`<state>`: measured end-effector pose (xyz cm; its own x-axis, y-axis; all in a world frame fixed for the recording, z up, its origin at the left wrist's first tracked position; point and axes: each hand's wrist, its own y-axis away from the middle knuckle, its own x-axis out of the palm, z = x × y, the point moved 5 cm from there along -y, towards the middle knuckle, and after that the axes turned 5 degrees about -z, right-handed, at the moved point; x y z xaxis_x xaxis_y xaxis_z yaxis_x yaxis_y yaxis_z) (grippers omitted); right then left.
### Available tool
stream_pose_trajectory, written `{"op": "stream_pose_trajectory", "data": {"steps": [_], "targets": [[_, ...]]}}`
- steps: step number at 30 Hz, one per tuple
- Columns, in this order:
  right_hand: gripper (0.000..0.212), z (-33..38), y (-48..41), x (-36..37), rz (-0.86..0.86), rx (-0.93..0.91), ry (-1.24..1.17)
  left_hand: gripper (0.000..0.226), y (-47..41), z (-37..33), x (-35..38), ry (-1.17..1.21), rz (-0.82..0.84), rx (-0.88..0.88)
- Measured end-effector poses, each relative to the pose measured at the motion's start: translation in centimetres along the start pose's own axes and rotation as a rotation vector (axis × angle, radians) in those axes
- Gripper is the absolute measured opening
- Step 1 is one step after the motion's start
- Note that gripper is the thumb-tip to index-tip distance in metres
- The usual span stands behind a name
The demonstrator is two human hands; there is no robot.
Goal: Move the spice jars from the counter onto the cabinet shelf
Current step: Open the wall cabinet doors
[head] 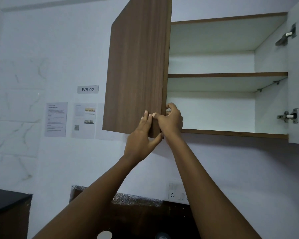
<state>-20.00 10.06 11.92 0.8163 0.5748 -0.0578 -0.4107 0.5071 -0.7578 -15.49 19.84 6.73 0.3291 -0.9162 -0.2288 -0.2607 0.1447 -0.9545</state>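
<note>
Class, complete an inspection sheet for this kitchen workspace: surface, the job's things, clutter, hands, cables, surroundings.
Surface: dark counter, only partly in view at the bottom.
Job's things: no jars seen on the cabinet shelf; white round top at the bottom edge, possibly a jar lid, cannot tell.
Clutter: nothing seen.
Hands: left hand lies flat on the cabinet door front; right hand grips the door's edge.
Cables: nothing seen; wall socket above the counter.
Surroundings: white wall, papers, WS 02 label; hinges showing at right.

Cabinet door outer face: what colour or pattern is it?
Dark brown wood grain, running vertically; the head view shows it on the cabinet door.
</note>
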Motion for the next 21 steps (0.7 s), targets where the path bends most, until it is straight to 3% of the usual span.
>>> {"op": "stream_pose_trajectory", "data": {"steps": [14,21], "targets": [[0.019,10.0,8.7,6.5,-0.069,-0.081,0.044,0.069,2.4,5.6,-12.5,0.158,0.034,-0.023],[0.011,13.9,12.2,12.0,-0.166,-0.132,0.009,0.042,3.3,9.7,-18.9,0.186,0.031,-0.116]]}}
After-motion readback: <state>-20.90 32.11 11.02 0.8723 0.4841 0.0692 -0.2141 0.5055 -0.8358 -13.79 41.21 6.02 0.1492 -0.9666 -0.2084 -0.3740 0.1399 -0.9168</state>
